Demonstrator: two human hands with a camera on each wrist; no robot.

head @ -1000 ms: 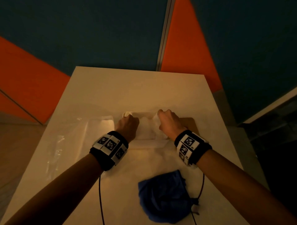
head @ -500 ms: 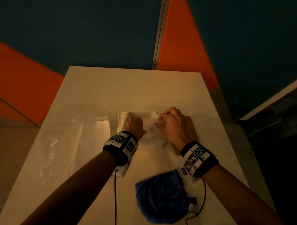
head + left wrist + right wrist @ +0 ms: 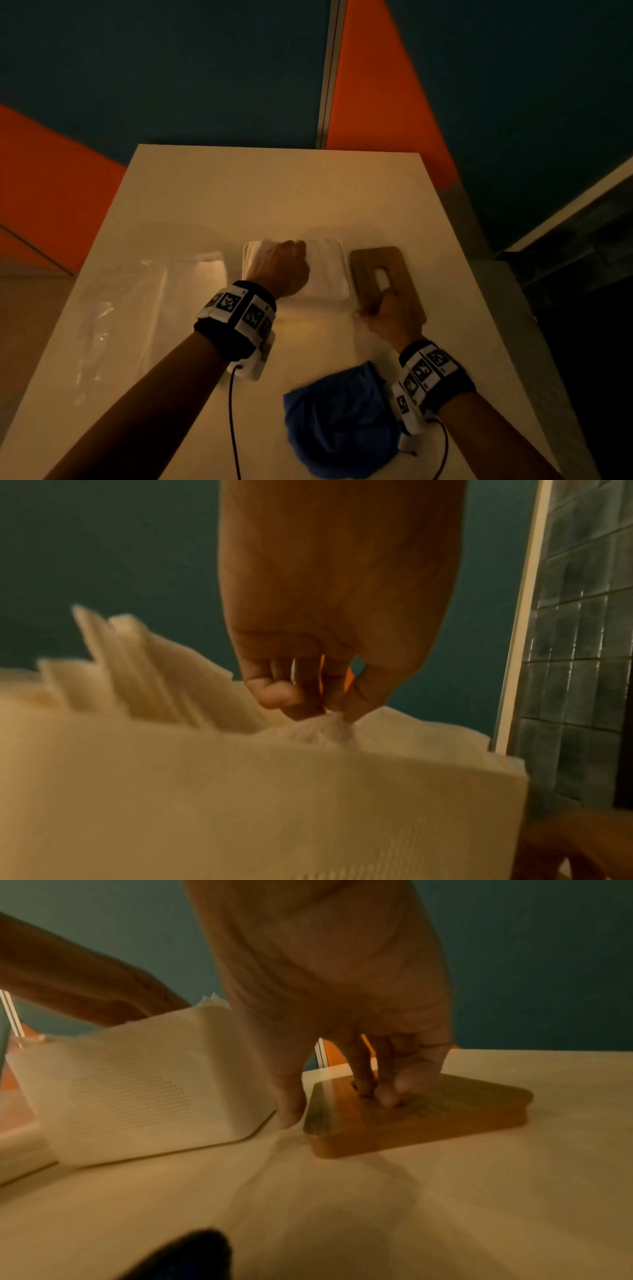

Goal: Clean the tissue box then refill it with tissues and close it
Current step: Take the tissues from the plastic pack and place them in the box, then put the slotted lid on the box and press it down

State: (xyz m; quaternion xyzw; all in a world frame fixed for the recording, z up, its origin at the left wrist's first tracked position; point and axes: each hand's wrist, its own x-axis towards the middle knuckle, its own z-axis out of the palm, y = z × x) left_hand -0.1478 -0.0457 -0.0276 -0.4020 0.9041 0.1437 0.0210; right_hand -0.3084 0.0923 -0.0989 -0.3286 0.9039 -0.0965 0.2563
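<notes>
From the head view, the white tissue box (image 3: 329, 270) sits open near the middle of the pale desk (image 3: 274, 192), with tissues (image 3: 322, 253) filling it. The left hand (image 3: 279, 269) reaches down into the box, fingers curled on the top tissue. Just right of the box lies the wooden lid (image 3: 387, 270), flat on the desk, its slot facing up. The right hand (image 3: 390, 317) rests on the lid's near end, fingers bent onto it. A clear plastic wrapper (image 3: 144, 298) lies to the left of the box, and a blue cloth (image 3: 339, 421) is bunched on the near edge of the desk.

At the left wrist, the fingertips (image 3: 356, 710) pinch a raised fold of the top tissue (image 3: 325, 729); more tissue edges stand up behind.

At the right wrist, the fingers (image 3: 390, 1096) press on the lid (image 3: 445, 1110) around its slot while the thumb (image 3: 291, 1112) hangs at the lid's edge, between lid and box (image 3: 137, 1096). Whether the lid is actually gripped cannot be told.
</notes>
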